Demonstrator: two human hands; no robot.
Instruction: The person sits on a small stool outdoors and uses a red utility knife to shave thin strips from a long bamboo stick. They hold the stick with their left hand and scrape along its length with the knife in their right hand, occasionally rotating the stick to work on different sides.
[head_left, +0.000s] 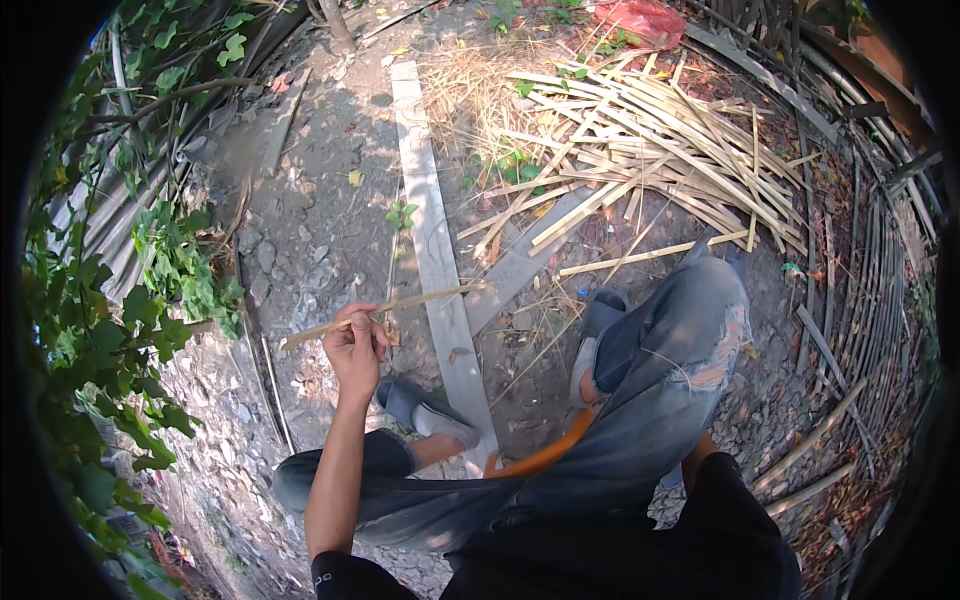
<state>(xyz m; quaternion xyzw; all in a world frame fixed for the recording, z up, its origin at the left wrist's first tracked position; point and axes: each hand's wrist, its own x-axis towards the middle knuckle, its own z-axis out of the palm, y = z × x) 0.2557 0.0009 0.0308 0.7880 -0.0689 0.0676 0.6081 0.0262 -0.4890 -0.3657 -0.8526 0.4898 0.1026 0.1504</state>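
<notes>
My left hand (pixel 355 345) is closed around a thin, pale split-bamboo strip (pixel 418 299). The strip lies nearly level, its short end sticking out left of the fingers. Its longer end reaches right, over a long grey plank (pixel 432 225) on the ground. Of my right arm only a bit of forearm (pixel 701 452) shows beside my thigh; the hand itself is hidden behind the leg. Ahead and to the right lies a loose heap of similar bamboo strips (pixel 650 150), crossing each other at many angles.
A second grey board (pixel 515 278) slants under the heap's near edge. Between my legs shows a curved orange piece (pixel 548 446). Leafy vines (pixel 110 350) crowd the left side. Along the right lie bundled long poles (pixel 890 270), and a red mesh bag (pixel 640 22) sits at the far end.
</notes>
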